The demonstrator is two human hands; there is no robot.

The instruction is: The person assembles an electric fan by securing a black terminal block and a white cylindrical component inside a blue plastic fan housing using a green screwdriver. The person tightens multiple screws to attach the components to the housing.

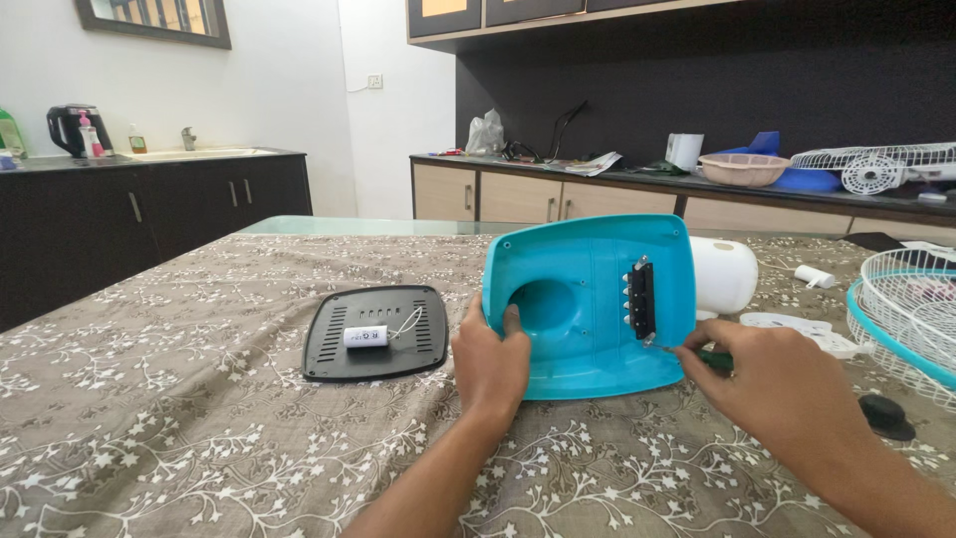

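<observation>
On the patterned tablecloth [199,399], a black vented cover plate [376,335] lies flat with a small white capacitor [365,336] resting on it, just left of the left hand [490,364]. That hand clamps the left edge of the upturned turquoise fan base [588,309]. The right hand [772,384], closed around a green-handled screwdriver [709,357], puts its tip at the black switch block [642,299] inside the base.
</observation>
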